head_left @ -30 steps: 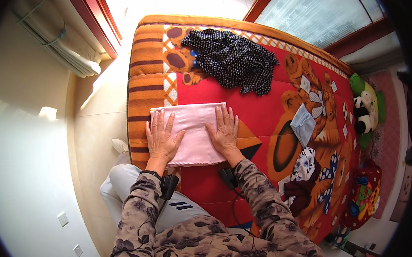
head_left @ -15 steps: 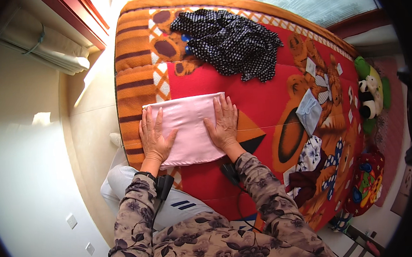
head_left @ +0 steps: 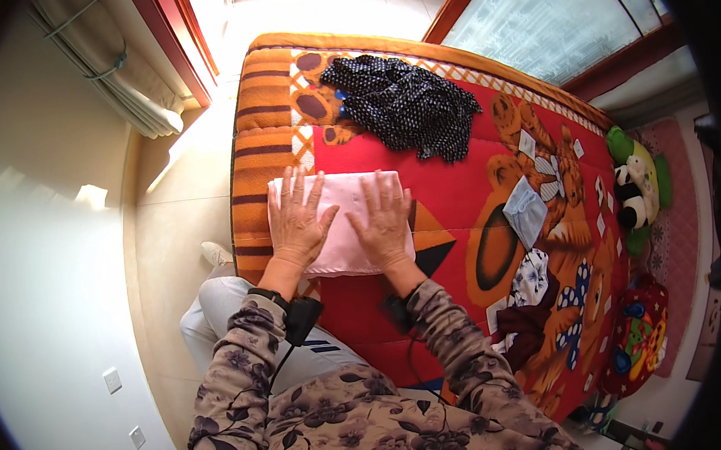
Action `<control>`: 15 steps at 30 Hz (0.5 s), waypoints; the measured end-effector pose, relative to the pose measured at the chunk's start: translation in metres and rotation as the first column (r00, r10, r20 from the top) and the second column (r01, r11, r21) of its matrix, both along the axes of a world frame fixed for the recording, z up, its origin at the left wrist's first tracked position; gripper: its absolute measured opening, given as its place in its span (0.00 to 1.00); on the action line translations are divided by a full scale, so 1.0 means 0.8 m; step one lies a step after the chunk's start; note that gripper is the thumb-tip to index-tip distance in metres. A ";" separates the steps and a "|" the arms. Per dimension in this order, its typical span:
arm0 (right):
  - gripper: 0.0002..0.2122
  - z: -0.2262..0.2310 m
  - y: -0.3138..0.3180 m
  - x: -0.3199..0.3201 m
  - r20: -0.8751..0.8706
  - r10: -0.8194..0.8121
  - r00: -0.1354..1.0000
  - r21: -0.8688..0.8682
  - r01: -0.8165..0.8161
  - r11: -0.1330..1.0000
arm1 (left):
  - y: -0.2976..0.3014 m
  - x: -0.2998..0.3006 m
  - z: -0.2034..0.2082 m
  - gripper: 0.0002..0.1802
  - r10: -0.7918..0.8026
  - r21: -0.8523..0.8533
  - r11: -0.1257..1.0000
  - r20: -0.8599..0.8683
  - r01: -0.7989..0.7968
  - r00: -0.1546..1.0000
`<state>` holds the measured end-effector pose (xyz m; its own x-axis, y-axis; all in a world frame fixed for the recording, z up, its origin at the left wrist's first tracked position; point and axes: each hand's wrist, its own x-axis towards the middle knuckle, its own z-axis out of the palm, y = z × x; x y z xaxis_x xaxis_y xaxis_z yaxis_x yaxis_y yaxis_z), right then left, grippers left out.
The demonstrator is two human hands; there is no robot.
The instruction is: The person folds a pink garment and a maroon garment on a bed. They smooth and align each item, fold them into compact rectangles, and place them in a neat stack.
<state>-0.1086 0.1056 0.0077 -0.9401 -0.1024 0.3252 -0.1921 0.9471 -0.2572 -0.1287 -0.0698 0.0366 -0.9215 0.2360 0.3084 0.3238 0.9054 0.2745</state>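
A folded pink cloth (head_left: 335, 250) with a smooth, slightly shiny surface lies flat on the bed near its left side. My left hand (head_left: 297, 228) rests on the left part of it, fingers spread, their tips at the far edge. On the right part lies my right hand (head_left: 383, 228), also flat with the fingers apart. Neither hand grips anything. Beyond the cloth is a crumpled black garment with white dots (head_left: 407, 109).
The red and orange bear-patterned blanket (head_left: 358, 313) covers the bed. To the right lie a light blue face mask (head_left: 525, 213), a dark red cloth (head_left: 528, 329), small white cards and a panda plush (head_left: 628, 192). A white wall (head_left: 54, 322) stands at the left.
Both hands have slid farther up the pink cloth, toward its far edge, and the left hand has moved inward. The whole view has shifted slightly.
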 end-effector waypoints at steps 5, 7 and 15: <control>0.26 -0.010 -0.046 0.025 0.152 0.068 0.986 -0.074 -0.057 0.996 | 0.007 0.026 -0.027 0.32 -0.033 0.012 0.999 0.152 0.032 0.988; 0.25 -0.017 -0.048 0.026 0.115 0.077 0.990 -0.072 -0.069 0.995 | 0.002 0.028 -0.040 0.32 -0.025 0.004 1.000 0.153 0.024 0.988; 0.26 -0.039 -0.047 0.022 0.158 0.081 0.984 -0.094 -0.066 0.993 | -0.001 0.028 -0.060 0.34 0.000 -0.051 0.999 0.200 0.010 0.980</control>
